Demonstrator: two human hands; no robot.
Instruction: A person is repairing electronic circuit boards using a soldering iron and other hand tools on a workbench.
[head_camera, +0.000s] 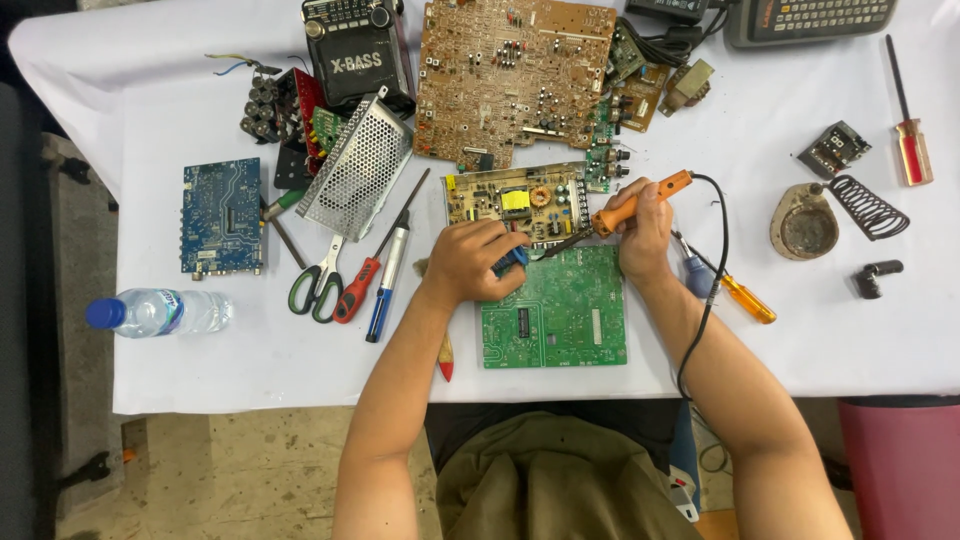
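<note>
With the right hand (645, 240) gripping the iron (640, 203) over the green board (555, 310) at the table's near edge, its tip could scorch the left hand (475, 262), curled around something blue just beside it.

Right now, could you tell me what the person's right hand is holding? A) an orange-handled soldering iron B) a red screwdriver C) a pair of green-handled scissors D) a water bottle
A: the right hand grips the orange-handled soldering iron, its tip pointing toward the green circuit board, where the left hand rests. The scissors lie untouched on the table.
</note>
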